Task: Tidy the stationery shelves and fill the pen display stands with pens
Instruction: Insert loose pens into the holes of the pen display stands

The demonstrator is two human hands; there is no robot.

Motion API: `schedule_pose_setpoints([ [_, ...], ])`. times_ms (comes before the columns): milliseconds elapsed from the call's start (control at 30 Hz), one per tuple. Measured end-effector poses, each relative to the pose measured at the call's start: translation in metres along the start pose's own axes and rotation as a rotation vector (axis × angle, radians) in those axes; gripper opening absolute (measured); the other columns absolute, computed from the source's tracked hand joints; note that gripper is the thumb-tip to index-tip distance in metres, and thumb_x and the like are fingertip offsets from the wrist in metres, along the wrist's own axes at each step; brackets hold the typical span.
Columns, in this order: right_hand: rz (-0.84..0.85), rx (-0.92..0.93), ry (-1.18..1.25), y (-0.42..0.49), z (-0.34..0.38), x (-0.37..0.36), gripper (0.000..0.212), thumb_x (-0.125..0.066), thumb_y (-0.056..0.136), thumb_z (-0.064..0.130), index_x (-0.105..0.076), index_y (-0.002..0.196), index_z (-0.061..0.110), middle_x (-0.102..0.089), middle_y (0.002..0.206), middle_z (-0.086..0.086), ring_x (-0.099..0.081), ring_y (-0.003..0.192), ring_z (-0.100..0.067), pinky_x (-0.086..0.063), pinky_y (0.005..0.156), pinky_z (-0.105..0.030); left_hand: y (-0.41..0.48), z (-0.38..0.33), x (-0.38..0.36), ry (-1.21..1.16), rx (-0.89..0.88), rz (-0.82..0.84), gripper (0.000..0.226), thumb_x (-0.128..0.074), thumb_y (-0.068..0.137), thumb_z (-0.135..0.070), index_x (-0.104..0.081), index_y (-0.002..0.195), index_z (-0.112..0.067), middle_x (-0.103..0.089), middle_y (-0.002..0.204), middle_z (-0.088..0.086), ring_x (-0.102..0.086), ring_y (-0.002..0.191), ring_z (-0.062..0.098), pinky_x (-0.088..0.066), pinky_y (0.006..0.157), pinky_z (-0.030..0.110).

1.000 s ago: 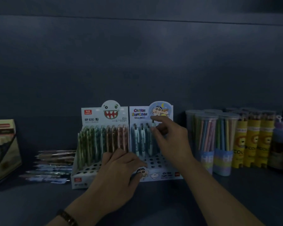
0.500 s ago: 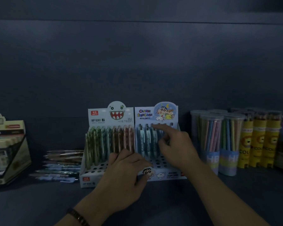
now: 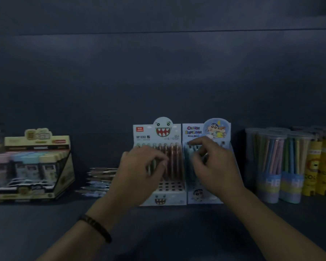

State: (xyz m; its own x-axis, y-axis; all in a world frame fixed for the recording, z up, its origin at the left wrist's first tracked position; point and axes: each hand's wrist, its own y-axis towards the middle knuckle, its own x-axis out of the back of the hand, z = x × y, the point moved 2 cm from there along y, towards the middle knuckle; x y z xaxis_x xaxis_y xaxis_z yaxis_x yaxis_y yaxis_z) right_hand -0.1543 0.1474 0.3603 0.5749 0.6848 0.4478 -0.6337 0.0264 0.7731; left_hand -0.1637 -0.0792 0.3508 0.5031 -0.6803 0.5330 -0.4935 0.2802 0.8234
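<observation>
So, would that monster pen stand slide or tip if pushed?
The stand looks like thin cardboard, so probably light and easy to slide. Its pens fill the back rows while front holes sit empty, so it may tip backward if pushed high.

Shelf: dark, matte, dim light. On it, L to R:
- tan display box, angled, far L
- loose pens, lying flat, stacked, just L of stands
- monster-face pen stand & cartoon pen stand, upright, side by side, touching
- clear tubs w/ pencils
- yellow tubes, lion print, far R
</observation>
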Motion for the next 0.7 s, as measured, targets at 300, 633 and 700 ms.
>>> schedule_pose_setpoints([
  [300, 0.158, -0.041, 0.188, -0.011, 0.076, -0.085, 0.013, -0.059, 0.100, 0.021, -0.066, 0.105, 0.032, -0.059, 0.066, 0.004, -0.057, 0.059, -0.011, -0.051, 0.055, -0.035, -0.077, 0.118, 0.074, 0.210, 0.071, 0.095, 0.009, -0.065, 0.093, -0.033, -0.070, 0.098, -0.039, -0.063, 0.101, -0.026, -0.057, 0.093, -0.001, -0.053, 0.086, 0.045],
  [633, 0.197, -0.067, 0.131, -0.033, 0.070, -0.110, 0.020, -0.064, 0.099, 0.015, -0.064, 0.087, 0.031, -0.061, 0.072, 0.012, -0.055, 0.059, -0.009, -0.040, 0.050, -0.017, -0.096, 0.133, 0.064, 0.252, 0.184, 0.283, 0.011, -0.064, 0.098, -0.039, -0.071, 0.107, -0.043, -0.060, 0.108, -0.027, -0.046, 0.107, 0.007, -0.040, 0.093, 0.038],
  [700, 0.202, -0.073, 0.149, -0.034, 0.071, -0.110, 0.021, -0.064, 0.099, 0.013, -0.065, 0.087, 0.030, -0.062, 0.072, 0.010, -0.054, 0.058, -0.009, -0.040, 0.051, -0.016, -0.097, 0.135, 0.062, 0.260, 0.219, 0.302, 0.012, -0.064, 0.099, -0.039, -0.070, 0.108, -0.043, -0.058, 0.108, -0.027, -0.044, 0.107, 0.007, -0.036, 0.097, 0.038],
])
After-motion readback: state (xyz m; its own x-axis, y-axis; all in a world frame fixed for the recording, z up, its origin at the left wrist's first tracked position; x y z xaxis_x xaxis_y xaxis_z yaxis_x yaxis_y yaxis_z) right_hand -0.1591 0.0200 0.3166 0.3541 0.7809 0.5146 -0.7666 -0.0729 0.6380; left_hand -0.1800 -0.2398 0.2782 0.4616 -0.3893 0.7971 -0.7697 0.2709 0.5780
